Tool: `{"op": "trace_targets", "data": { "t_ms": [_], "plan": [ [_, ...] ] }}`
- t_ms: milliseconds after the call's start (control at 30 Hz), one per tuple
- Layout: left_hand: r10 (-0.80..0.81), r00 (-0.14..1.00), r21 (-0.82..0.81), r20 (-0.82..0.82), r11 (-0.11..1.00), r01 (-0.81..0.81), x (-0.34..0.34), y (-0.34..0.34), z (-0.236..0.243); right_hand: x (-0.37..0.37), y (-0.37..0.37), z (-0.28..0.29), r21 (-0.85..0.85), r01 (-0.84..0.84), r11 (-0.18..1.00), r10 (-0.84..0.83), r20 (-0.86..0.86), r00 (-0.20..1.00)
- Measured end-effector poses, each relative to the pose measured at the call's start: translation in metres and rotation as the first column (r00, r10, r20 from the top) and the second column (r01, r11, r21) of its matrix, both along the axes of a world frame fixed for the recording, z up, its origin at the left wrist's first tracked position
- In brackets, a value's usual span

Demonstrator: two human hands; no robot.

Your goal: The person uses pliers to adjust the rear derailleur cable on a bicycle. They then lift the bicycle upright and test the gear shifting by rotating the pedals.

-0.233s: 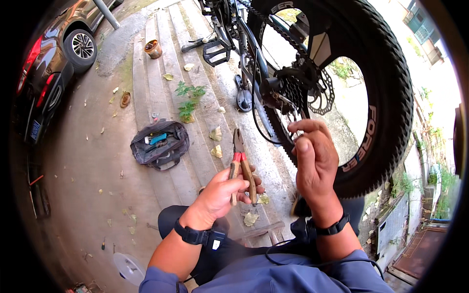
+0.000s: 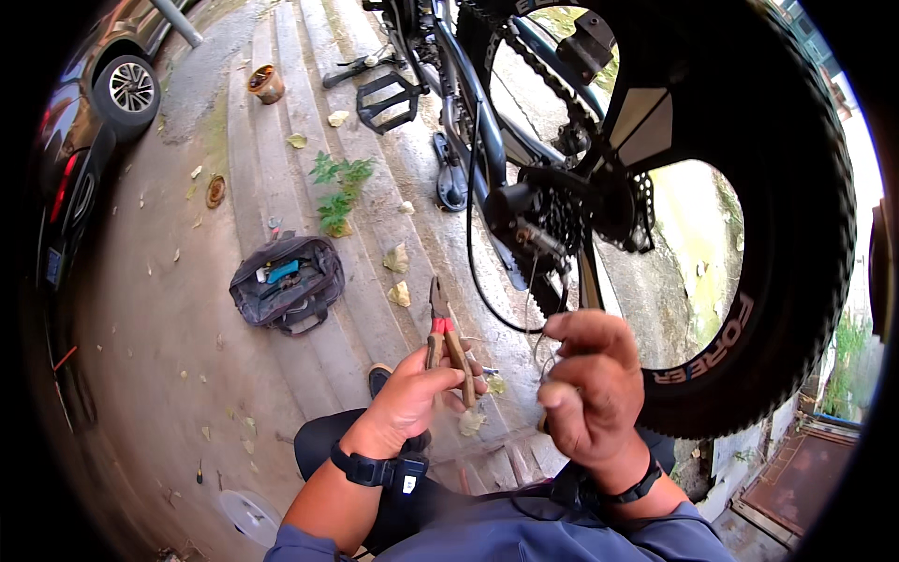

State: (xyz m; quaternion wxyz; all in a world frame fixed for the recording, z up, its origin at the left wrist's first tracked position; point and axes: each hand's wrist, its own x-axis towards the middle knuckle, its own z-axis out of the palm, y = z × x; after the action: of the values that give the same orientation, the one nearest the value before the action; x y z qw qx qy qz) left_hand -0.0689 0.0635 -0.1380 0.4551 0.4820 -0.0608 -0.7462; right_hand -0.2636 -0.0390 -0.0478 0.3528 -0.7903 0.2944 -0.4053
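Observation:
My left hand is closed round a pair of pliers with red and tan handles. Their dark jaws point up and away from me, slightly parted. On the right, my right hand is curled beneath the rear gears of an upturned bicycle. A thin bare wire hangs from the derailleur down to its fingertips, which seem to pinch it; the exact grip is blurred. Left of the wire, a black cable housing curves past. The fat-tyred rear wheel fills the right side.
An open dark tool bag with tools inside lies on the concrete steps. A small plant, dry leaves and a rusty-looking tub are beyond it. A parked car stands far left, and a clear plastic lid lies near left.
My right hand has come down and nearer to me, away from the derailleur, with more wire showing above it. The view has shifted; the left hand still holds the pliers.

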Motion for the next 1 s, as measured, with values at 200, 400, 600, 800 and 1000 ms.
{"op": "trace_targets", "data": {
  "t_ms": [200,400,600,800,1000],
  "plan": [
    [-0.046,0.998,0.120,0.041,0.992,0.041,0.007,-0.008,-0.020,0.005,0.013,0.010,0.243,0.081,0.967,-0.032,-0.196,0.980],
    [-0.095,0.994,0.321,-0.059,0.941,0.110,0.013,0.027,0.025,0.018,0.002,0.033,0.141,0.130,0.981,-0.055,-0.440,0.896],
    [-0.214,0.976,0.339,-0.024,0.917,0.210,0.040,0.034,0.155,0.031,0.011,0.085,0.475,0.394,0.787,-0.083,-0.550,0.831],
    [-0.316,0.896,0.231,-0.312,0.889,0.394,0.053,-0.012,0.266,0.043,0.028,0.123,0.988,0.120,0.097,0.065,-0.126,0.990],
    [-0.189,0.855,0.227,-0.483,0.916,0.331,0.032,-0.050,0.289,0.056,0.013,0.153,0.808,-0.406,-0.427,-0.329,0.280,0.902]
  ]
}}
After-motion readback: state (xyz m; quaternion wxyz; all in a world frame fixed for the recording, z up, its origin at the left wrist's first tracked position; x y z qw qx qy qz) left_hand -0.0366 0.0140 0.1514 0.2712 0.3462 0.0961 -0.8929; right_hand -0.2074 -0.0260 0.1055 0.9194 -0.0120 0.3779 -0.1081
